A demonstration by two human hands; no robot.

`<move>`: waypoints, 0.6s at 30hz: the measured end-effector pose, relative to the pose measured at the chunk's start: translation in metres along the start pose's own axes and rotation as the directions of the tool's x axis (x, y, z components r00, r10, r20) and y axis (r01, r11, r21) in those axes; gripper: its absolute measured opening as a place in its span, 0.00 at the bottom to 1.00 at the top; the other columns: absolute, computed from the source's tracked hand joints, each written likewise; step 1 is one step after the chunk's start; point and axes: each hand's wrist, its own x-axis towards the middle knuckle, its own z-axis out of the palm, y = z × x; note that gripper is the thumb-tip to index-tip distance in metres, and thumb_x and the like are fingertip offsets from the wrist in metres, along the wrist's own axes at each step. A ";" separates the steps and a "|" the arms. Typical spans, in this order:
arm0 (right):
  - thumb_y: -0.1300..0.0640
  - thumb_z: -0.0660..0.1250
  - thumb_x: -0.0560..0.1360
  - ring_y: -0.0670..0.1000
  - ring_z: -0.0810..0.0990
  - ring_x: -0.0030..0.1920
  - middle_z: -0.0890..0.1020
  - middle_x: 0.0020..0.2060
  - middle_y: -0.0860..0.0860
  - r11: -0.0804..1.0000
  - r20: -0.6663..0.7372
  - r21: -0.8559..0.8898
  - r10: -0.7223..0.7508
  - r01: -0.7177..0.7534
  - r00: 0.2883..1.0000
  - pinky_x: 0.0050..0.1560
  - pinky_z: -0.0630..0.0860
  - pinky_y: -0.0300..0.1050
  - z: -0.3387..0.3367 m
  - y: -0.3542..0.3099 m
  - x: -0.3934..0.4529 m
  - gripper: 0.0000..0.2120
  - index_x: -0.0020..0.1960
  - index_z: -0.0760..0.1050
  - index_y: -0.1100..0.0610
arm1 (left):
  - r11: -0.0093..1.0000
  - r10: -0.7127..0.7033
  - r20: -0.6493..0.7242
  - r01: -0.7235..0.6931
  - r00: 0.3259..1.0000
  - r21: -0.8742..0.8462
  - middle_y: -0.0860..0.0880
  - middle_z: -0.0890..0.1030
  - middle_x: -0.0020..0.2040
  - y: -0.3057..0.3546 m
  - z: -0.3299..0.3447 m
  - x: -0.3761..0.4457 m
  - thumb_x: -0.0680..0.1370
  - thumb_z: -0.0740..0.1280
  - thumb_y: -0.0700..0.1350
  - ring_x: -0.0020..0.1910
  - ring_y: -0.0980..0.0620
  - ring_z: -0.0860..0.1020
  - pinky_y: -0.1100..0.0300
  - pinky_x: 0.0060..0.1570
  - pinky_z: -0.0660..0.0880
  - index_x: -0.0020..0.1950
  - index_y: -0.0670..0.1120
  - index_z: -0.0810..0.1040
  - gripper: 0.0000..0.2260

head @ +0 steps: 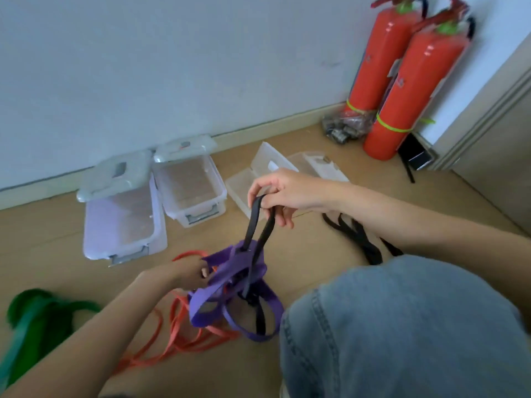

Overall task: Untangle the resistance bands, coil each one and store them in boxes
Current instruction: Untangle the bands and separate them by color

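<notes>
A tangle of bands lies on the wooden floor in front of me. My right hand pinches a loop of a black band and holds it up out of a purple band. My left hand grips the purple band at its left side. An orange band trails on the floor under the tangle. A green band lies at the far left. Another black band lies under my right forearm. Two clear boxes stand open near the wall.
Two more clear boxes or lids lie behind my right hand. Two red fire extinguishers stand in the corner by a door frame, with a small plastic bag at their base. My denim-covered knee fills the lower right.
</notes>
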 end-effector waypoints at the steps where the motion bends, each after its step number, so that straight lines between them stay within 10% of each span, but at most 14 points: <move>1: 0.72 0.54 0.76 0.47 0.76 0.23 0.75 0.32 0.56 1.000 0.025 -0.002 -0.025 0.025 0.999 0.22 0.72 0.37 0.005 -0.020 -0.007 0.13 0.46 0.72 0.58 | 0.992 0.049 -0.062 -0.055 0.997 -0.110 0.46 0.77 0.58 -0.003 -0.007 -0.013 0.76 0.65 0.44 0.57 0.48 0.75 0.60 0.57 0.70 0.61 0.43 0.73 0.15; 4: 0.72 0.54 0.77 0.46 0.75 0.22 0.75 0.32 0.56 0.993 0.041 -0.026 -0.113 0.115 0.993 0.21 0.72 0.36 0.023 -0.076 -0.021 0.11 0.48 0.71 0.60 | 0.799 0.233 -0.259 -0.336 0.938 -0.498 0.57 0.64 0.67 0.002 -0.033 -0.059 0.73 0.72 0.44 0.68 0.58 0.64 0.66 0.63 0.63 0.73 0.52 0.57 0.34; 9: 0.70 0.55 0.77 0.47 0.73 0.20 0.78 0.29 0.55 0.954 -0.163 0.069 -0.276 0.290 0.947 0.19 0.67 0.35 0.041 -0.147 -0.046 0.10 0.46 0.72 0.59 | 0.552 0.300 -0.560 -0.619 0.772 -0.558 0.49 0.76 0.57 0.028 -0.055 -0.112 0.75 0.67 0.37 0.57 0.53 0.76 0.63 0.56 0.74 0.60 0.45 0.70 0.15; 14: 0.69 0.56 0.74 0.45 0.63 0.17 0.75 0.23 0.51 0.765 -0.584 0.292 -0.332 0.574 0.741 0.16 0.55 0.31 0.033 -0.187 -0.067 0.10 0.42 0.74 0.59 | 0.458 0.173 -0.650 -0.645 0.740 -0.612 0.45 0.76 0.54 0.039 -0.085 -0.160 0.76 0.66 0.44 0.43 0.51 0.79 0.61 0.43 0.77 0.57 0.56 0.67 0.13; 18: 0.65 0.59 0.74 0.46 0.64 0.20 0.71 0.20 0.48 0.875 -0.695 0.090 -0.287 0.476 0.659 0.21 0.57 0.36 0.018 -0.173 -0.075 0.08 0.42 0.76 0.58 | 0.515 0.128 -0.701 -0.651 0.702 -0.557 0.46 0.82 0.38 0.043 -0.104 -0.194 0.76 0.68 0.45 0.28 0.58 0.74 0.67 0.33 0.75 0.55 0.49 0.74 0.09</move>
